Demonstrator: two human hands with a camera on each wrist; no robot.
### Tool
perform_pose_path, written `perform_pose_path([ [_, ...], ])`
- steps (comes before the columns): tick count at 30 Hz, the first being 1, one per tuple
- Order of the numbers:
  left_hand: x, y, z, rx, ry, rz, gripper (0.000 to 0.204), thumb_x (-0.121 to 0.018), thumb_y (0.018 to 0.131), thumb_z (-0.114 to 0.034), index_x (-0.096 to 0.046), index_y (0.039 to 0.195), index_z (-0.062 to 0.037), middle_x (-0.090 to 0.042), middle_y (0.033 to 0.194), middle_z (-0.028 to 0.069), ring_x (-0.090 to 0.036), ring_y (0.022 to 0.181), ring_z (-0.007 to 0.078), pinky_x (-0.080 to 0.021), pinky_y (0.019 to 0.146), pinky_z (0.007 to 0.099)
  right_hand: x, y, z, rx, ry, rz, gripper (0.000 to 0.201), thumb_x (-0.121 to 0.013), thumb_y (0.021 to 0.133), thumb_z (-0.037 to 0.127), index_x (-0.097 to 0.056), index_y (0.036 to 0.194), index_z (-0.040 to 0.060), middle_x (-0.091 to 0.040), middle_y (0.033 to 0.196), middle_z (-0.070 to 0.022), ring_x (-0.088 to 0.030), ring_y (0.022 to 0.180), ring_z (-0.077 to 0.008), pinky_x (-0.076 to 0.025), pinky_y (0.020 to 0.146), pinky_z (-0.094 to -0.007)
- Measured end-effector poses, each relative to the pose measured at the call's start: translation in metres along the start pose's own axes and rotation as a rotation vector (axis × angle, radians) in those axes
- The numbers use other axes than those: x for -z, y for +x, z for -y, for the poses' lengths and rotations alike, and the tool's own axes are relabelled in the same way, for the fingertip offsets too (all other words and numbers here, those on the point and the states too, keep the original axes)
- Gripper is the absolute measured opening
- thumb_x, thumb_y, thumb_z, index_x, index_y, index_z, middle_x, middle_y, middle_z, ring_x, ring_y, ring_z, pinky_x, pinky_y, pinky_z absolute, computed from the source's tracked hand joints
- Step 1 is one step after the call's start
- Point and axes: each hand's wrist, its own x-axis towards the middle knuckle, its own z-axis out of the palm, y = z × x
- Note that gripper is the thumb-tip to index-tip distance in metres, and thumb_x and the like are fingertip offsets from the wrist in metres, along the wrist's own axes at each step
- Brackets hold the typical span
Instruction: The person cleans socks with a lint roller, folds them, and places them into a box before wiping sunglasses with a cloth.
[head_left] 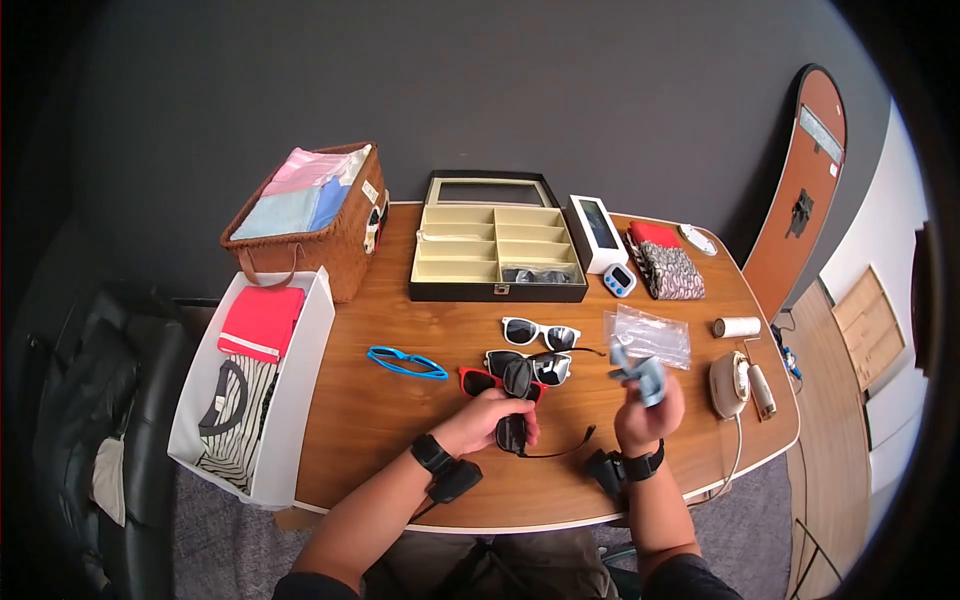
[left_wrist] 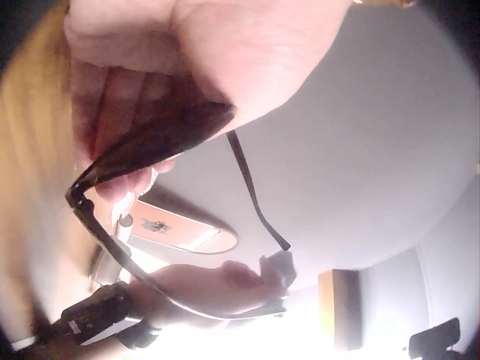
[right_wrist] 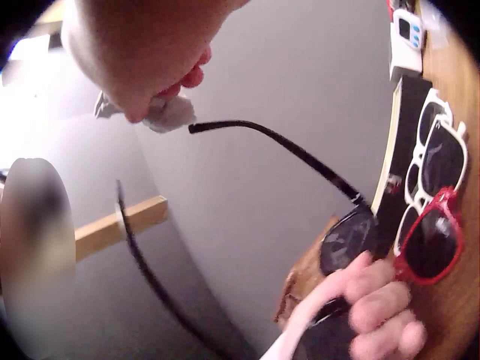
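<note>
My left hand grips black sunglasses around the middle, between the lenses. Their arms are unfolded and reach toward the right. In my right hand a small grey-blue cloth is pinched, bunched between the fingers. The right wrist view shows this cloth close to the tip of one sunglasses arm. Under and beyond the left hand lie red sunglasses and two white pairs, the farther white sunglasses standing apart. Blue glasses rest to the left.
An open glasses case with compartments stands at the back, bagged dark glasses in one. A clear plastic bag, timer and garment steamer are on the right. A white bin and wicker basket hold folded clothes at left.
</note>
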Motion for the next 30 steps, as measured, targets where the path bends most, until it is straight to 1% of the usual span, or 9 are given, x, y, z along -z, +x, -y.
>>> perform_pose_path([
  [3, -0.001, -0.003, -0.003, -0.012, -0.057, -0.012, 0.023, -0.061, 0.100, -0.023, -0.064, 0.095, -0.0007, -0.071, 0.086, 0.0139, -0.071, 0.078, 0.0256, -0.057, 0.073, 0.0380, -0.009, 0.013, -0.001, -0.550, 0.285, -0.084, 0.008, -0.066, 0.097, 0.005, -0.063, 0.103, 0.0007, -0.067, 0.090, -0.0032, -0.062, 0.078, -0.0103, -0.051, 0.068, -0.0255],
  [4, 0.000, -0.003, -0.003, -0.010, -0.057, -0.006, 0.023, -0.061, 0.100, -0.023, -0.064, 0.095, -0.0007, -0.071, 0.086, 0.0139, -0.071, 0.078, 0.0256, -0.057, 0.073, 0.0380, -0.013, 0.007, -0.008, -0.548, 0.280, -0.086, 0.008, -0.066, 0.097, 0.005, -0.063, 0.103, 0.0007, -0.067, 0.090, -0.0032, -0.062, 0.078, -0.0103, -0.051, 0.068, -0.0255],
  [8, -0.001, -0.004, -0.006, 0.016, -0.081, 0.031, 0.019, -0.061, 0.099, -0.019, -0.064, 0.095, -0.0012, -0.071, 0.085, 0.0148, -0.071, 0.079, 0.0261, -0.057, 0.075, 0.0393, -0.034, -0.030, -0.023, -0.868, 0.292, 0.497, 0.015, -0.070, 0.092, 0.003, -0.069, 0.107, -0.0011, -0.068, 0.084, 0.0002, -0.060, 0.075, -0.0057, -0.050, 0.065, -0.0240],
  [11, 0.000, -0.003, -0.004, 0.040, -0.039, 0.065, 0.020, -0.061, 0.099, -0.019, -0.065, 0.094, -0.0001, -0.071, 0.085, 0.0145, -0.072, 0.077, 0.0252, -0.058, 0.072, 0.0375, -0.044, -0.028, -0.002, -0.892, 0.342, 0.668, 0.016, -0.071, 0.092, 0.003, -0.070, 0.107, -0.0022, -0.072, 0.092, -0.0031, -0.064, 0.084, -0.0073, -0.053, 0.072, -0.0248],
  [18, -0.001, -0.005, -0.005, 0.041, 0.030, 0.099, 0.025, -0.061, 0.100, -0.021, -0.068, 0.088, 0.0005, -0.071, 0.081, 0.0130, -0.071, 0.074, 0.0229, -0.058, 0.070, 0.0352, -0.036, -0.026, -0.001, -0.813, 0.433, 0.670, 0.029, -0.068, 0.090, -0.001, -0.066, 0.119, -0.0030, -0.071, 0.103, -0.0048, -0.065, 0.091, -0.0091, -0.054, 0.075, -0.0243],
  [22, -0.001, -0.005, -0.005, 0.032, 0.033, 0.093, 0.026, -0.061, 0.100, -0.021, -0.067, 0.088, 0.0006, -0.071, 0.081, 0.0131, -0.071, 0.073, 0.0225, -0.058, 0.069, 0.0352, -0.025, -0.020, -0.008, -0.815, 0.572, 0.792, 0.026, -0.058, 0.094, 0.009, -0.063, 0.116, -0.0046, -0.068, 0.102, -0.0111, -0.063, 0.099, -0.0221, -0.050, 0.088, -0.0310],
  [23, -0.001, -0.005, -0.004, 0.044, 0.027, 0.085, 0.026, -0.061, 0.100, -0.021, -0.067, 0.088, 0.0007, -0.071, 0.081, 0.0131, -0.071, 0.073, 0.0226, -0.058, 0.069, 0.0354, -0.024, -0.019, -0.011, -0.727, 0.600, 0.825, 0.025, -0.054, 0.099, 0.013, -0.062, 0.115, -0.0051, -0.064, 0.104, -0.0140, -0.059, 0.102, -0.0286, -0.047, 0.094, -0.0349],
  [26, -0.002, -0.004, -0.006, 0.063, 0.047, 0.097, 0.026, -0.061, 0.100, -0.021, -0.066, 0.088, 0.0007, -0.070, 0.081, 0.0131, -0.071, 0.072, 0.0226, -0.058, 0.068, 0.0356, -0.028, -0.010, -0.001, -0.721, 0.406, 0.834, 0.020, -0.059, 0.099, 0.009, -0.065, 0.111, -0.0053, -0.065, 0.106, -0.0120, -0.061, 0.100, -0.0249, -0.049, 0.089, -0.0327],
  [30, -0.003, -0.006, -0.005, 0.084, 0.084, 0.113, 0.026, -0.060, 0.101, -0.022, -0.065, 0.088, 0.0008, -0.070, 0.081, 0.0129, -0.071, 0.073, 0.0218, -0.058, 0.069, 0.0348, -0.032, -0.016, 0.004, -0.761, 0.397, 0.802, 0.014, -0.064, 0.097, 0.003, -0.067, 0.106, -0.0057, -0.065, 0.104, -0.0109, -0.061, 0.095, -0.0213, -0.050, 0.084, -0.0305],
])
